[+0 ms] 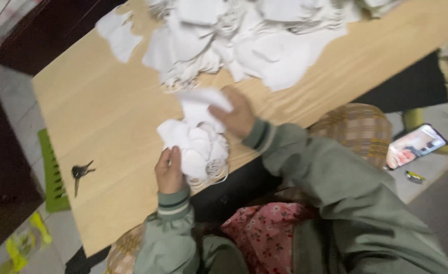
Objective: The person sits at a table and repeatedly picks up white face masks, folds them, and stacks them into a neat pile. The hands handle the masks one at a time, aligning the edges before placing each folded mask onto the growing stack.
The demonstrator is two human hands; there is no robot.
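My left hand (169, 171) grips a thick bundle of white fabric pieces (198, 147) at the near edge of the wooden table (112, 116). My right hand (236, 115) pinches a single white piece (201, 104) and holds it on top of that bundle. Both arms wear grey-green sleeves with striped cuffs. A large loose heap of the same white pieces (244, 40) lies across the far side of the table, just beyond my right hand. The frame is blurred by motion.
Small dark scissors (80, 172) lie on the table to the left of my left hand. A lit phone (414, 146) and a small lighter (415, 177) rest on the floor at right, beside a checked cushion (358, 129). A green plastic stool (51, 172) stands at left.
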